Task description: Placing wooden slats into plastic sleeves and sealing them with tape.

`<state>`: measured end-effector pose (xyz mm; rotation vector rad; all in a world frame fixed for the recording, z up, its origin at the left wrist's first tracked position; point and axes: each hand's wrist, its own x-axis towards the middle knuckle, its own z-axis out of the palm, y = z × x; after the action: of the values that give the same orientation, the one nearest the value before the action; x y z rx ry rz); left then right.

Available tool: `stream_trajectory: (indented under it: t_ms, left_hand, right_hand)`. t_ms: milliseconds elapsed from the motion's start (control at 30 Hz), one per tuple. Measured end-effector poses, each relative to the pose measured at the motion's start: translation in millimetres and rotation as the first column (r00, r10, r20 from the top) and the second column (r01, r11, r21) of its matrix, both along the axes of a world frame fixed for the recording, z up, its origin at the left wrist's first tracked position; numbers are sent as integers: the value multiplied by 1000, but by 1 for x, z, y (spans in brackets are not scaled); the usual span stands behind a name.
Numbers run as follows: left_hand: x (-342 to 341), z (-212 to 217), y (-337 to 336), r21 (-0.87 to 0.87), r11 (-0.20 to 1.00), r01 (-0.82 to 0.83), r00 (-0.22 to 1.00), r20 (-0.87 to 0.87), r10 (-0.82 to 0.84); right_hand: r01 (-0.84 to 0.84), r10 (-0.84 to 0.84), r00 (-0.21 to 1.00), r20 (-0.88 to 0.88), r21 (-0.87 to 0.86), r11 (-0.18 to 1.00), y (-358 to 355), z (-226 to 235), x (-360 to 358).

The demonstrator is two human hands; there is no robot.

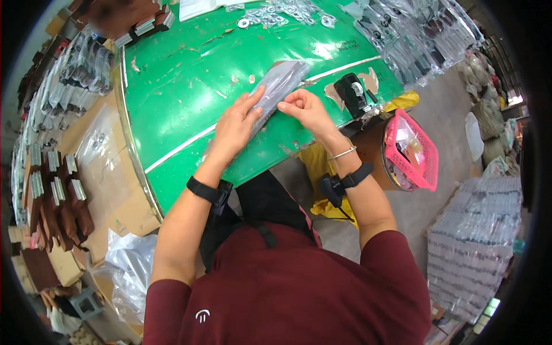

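Note:
A long, flat grey piece in a clear plastic bag (283,80) lies slantwise on the green table. My left hand (238,122) is closed over its nearer part, fingers along one side and thumb on the other. Just right of the bag, my right hand (306,110) has its fingers curled and thumb and forefinger brought together at the bag's edge. Whatever is in that pinch, if anything, is too small to make out. A black tape dispenser (352,95) with a pale roll stands to the right of my right hand.
Bagged grey pieces (414,34) pile at the table's far right, and small bagged rings (282,14) lie at its far edge. A pink basket (411,149) tops a bin at right. Brown pieces (57,195) and plastic-wrapped stacks (86,63) stand left; another wrapped stack (474,241) is lower right.

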<state>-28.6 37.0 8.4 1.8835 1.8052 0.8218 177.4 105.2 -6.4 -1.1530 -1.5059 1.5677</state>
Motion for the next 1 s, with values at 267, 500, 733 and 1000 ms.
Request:
stream_trajectory:
  t_ms: [267,500,733,1000]
  left_hand:
    - [-19,10,-24,-345,904,254,396,889,228]
    - [-44,1,-55,-245,853,461,-11,960,281]
    - [-70,-1,-50,-192,977,-89,881,442,167]
    - [-60,2,-90,8,987,-163,977,-137,163]
  right_hand:
    - [119,-88,973,-214,137,983,-6,-25,-39]
    - [99,-67,981,-182,177,979,-31,-7,-54]
    - [22,-21,1000,-6,292,956,-36,-17,-91]
    - [-84,109,991,-80,266,960,-48,-20,-91]
